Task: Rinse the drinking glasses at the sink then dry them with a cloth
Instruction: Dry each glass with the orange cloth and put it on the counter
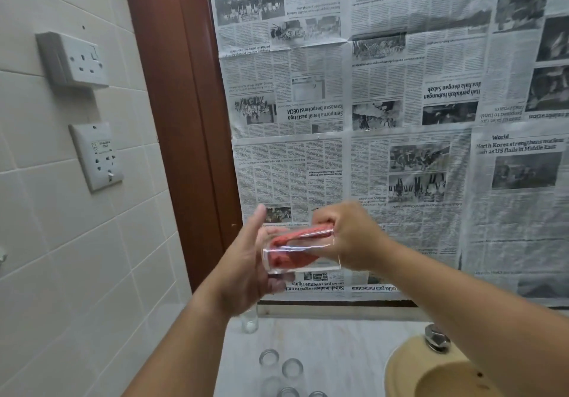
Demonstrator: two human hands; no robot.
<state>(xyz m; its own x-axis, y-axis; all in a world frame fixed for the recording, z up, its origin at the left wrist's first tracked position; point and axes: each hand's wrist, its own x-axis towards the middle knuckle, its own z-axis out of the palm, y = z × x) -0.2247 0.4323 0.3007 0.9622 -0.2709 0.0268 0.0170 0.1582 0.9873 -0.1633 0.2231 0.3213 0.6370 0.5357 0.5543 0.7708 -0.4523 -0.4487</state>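
While it hangs well above the worktop (pixel 338 350), the glass (pixel 303 256) lies sideways.
Left hand (pixel 243 270) fingers curl round its base; right hand (pixel 349 238) fingers pinch the red cloth (pixel 292 238) at its rim.

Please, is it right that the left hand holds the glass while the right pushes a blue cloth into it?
The head view shows a red cloth, not blue; the left hand holds the glass, the right hand pushes it in.
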